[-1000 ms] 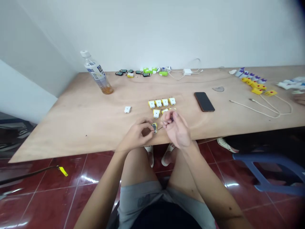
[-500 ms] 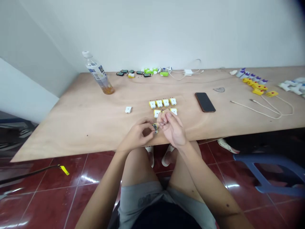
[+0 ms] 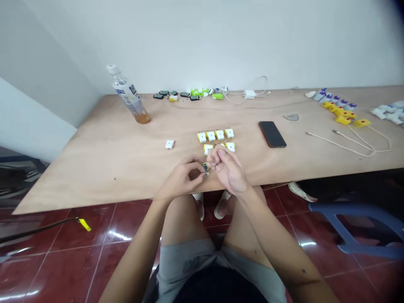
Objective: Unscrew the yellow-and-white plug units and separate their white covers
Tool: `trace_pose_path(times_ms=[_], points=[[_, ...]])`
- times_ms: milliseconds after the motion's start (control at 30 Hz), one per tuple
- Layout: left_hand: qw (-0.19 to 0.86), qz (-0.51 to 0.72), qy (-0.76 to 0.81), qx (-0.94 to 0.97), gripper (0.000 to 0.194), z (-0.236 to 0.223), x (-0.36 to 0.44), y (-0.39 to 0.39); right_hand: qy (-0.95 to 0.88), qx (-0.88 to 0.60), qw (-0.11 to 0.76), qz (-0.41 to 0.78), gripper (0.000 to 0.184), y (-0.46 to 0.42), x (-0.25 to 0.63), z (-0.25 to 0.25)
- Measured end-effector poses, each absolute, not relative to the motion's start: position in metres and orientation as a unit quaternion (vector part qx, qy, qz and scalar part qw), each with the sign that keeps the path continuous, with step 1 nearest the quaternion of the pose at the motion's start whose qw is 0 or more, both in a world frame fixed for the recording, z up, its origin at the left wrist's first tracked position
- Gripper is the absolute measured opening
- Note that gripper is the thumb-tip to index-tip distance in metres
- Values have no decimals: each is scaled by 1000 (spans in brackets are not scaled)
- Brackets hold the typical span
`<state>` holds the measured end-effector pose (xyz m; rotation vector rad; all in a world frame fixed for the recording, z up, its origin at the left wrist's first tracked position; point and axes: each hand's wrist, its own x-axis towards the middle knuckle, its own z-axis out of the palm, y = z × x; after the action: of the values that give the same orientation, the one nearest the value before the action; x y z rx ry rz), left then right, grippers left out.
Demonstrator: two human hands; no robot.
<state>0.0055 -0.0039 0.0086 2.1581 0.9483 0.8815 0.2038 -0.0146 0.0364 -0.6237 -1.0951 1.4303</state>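
Observation:
Near the table's front edge, my left hand [image 3: 185, 176] is closed, with thumb and fingertips pinching a small dark circuit board [image 3: 205, 169] with yellowish edges. My right hand [image 3: 230, 170] is turned palm up beside it, its fingers curled in at the board's right side. Whatever lies between those curled fingers is too small and covered to make out. Just beyond the hands are small white-and-yellow modules [image 3: 211, 136] in two rows, the nearer row partly hidden by my right hand. A single white module [image 3: 169, 144] lies apart on the left.
A tilted-looking bottle [image 3: 132, 99] of brown drink stands at the back left. Dark and green small pieces [image 3: 197, 92] line the wall near a white charger [image 3: 249, 94]. Rightward lie a phone [image 3: 272, 134], yellow parts with cables [image 3: 342, 113] and a blue stool [image 3: 356, 229] below.
Both hands keep nearly the same pose around the circuit board. Only the camera view has shifted very slightly.

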Motion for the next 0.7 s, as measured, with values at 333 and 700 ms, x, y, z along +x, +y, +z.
trace_pose_path(times_ms=[333,700], points=[[304,340,359,814,8,11,7,-4,-531,-253,528,613,39,-4,204,31],[304,332,365,815,9,9,7,-4,-518,-249,526,627,41,-3,202,28]])
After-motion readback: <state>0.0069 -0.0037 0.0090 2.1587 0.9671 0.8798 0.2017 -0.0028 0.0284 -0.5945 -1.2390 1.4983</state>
